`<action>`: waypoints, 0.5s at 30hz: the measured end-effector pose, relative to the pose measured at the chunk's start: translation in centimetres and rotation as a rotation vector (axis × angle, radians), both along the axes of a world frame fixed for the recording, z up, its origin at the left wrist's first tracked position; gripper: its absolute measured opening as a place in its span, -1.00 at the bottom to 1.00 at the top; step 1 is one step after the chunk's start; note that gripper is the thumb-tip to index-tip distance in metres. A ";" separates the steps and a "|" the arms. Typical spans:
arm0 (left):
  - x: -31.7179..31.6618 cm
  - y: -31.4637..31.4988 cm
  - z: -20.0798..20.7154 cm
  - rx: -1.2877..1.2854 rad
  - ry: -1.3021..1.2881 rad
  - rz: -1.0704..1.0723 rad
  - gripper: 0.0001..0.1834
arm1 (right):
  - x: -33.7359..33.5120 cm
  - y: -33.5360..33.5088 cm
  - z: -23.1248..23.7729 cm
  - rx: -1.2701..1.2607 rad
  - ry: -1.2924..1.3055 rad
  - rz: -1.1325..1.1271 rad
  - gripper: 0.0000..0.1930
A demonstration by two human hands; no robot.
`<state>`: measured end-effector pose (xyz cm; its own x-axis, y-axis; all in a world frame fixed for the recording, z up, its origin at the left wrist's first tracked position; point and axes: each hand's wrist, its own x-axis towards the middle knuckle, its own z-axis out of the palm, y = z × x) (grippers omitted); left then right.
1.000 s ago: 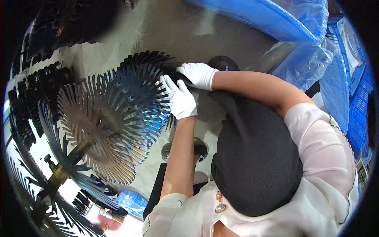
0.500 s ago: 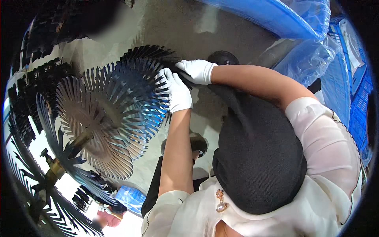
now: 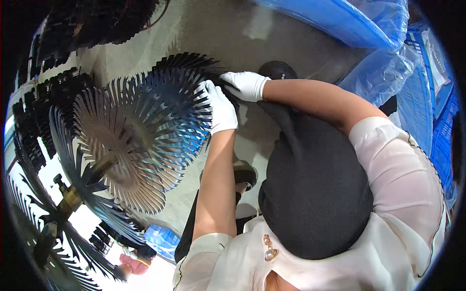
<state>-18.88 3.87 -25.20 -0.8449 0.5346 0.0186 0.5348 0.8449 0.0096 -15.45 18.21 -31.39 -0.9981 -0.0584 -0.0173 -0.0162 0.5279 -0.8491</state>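
Observation:
My left hand, in a white glove, rests at the right edge of a rack of slotted metal discs. Its fingers are bent closed against the disc's narrow teeth. Close by on the right, my white-gloved right hand has its fingers pressed together over a dark, thin piece beside the rack's edge. What exactly either hand grips is hidden by the gloves and the dark background. Below my right forearm a rounded bulk of black knit fabric fills the space in front of my chest.
Further slotted discs on a shaft with a brass-coloured collar stand at the lower left. Rows of small black pieces hang beyond. A blue bin lined with clear plastic and blue crates stand right. Another person is far off, lower left.
The whole view has shifted slightly. Both hands stay at the disc's edge, and the black fabric has moved a little to the left.

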 end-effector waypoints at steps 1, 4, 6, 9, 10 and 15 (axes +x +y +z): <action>0.1 0.0 0.0 -0.034 -0.030 0.017 -0.62 | -0.1 0.0 0.0 0.001 0.000 0.006 -0.60; 0.3 0.0 0.0 -0.044 0.016 -0.003 -0.60 | -0.5 -0.1 -0.2 0.026 0.019 0.000 -0.60; 0.1 0.0 -0.1 -0.076 0.031 -0.005 -0.58 | -0.6 -0.3 -0.3 0.026 0.043 -0.020 -0.60; -0.2 -0.1 0.0 -0.058 -0.049 0.014 -0.59 | -0.5 -0.4 -0.3 -0.005 0.054 -0.028 -0.60; -0.2 -0.1 0.1 -0.065 -0.039 0.012 -0.59 | -0.4 -0.3 -0.3 -0.015 0.027 -0.019 -0.61; 0.2 0.1 0.6 -0.098 -0.033 0.000 -0.53 | -0.1 0.0 -0.7 -0.053 0.017 -0.034 -0.61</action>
<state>-18.63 3.97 -24.64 -0.8441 0.5327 -0.0618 0.5358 0.8426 -0.0551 -15.54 18.18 -32.05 -0.9997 -0.0250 0.0022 -0.0140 0.4831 -0.8755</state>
